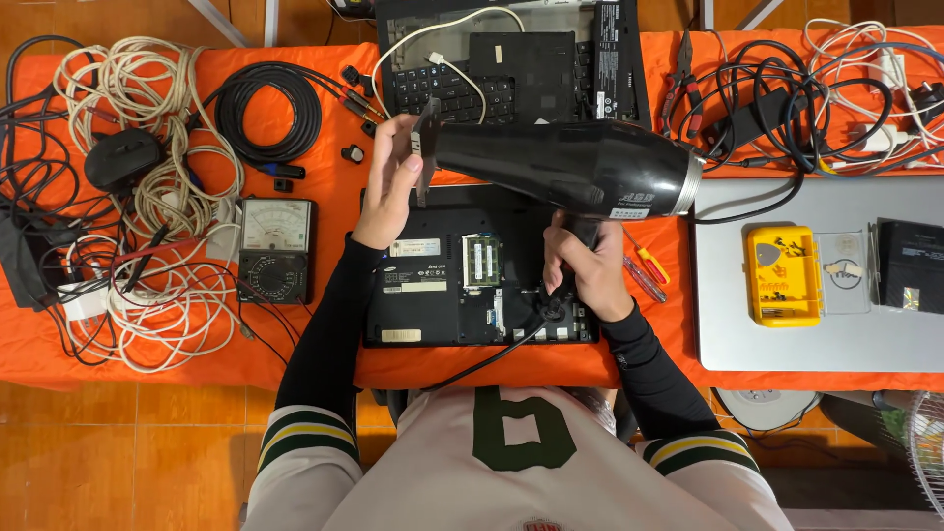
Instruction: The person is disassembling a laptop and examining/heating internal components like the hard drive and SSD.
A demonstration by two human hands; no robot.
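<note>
Blowing air at a small part over the opened laptop.
My right hand (pixel 582 264) grips the black hair dryer (pixel 560 167) at frame centre; my left hand (pixel 393 182) pinches a small dark part (pixel 425 138) at its nozzle; the laptop (pixel 472 285) lies open beneath, unassembled.

An orange table (pixel 324 177) carries cables (pixel 147 197), a meter (pixel 276 248) and pliers (pixel 685 84). Three laptops (pixel 472 285) lie on it too.

My right hand (pixel 588 264) holds the hair dryer (pixel 560 167) above the opened laptop (pixel 442 295). Multimeter (pixel 276 248) at nine o'clock; screwdrivers (pixel 644 270) and parts box (pixel 784 275) at three; second laptop (pixel 511 59) at twelve.
</note>
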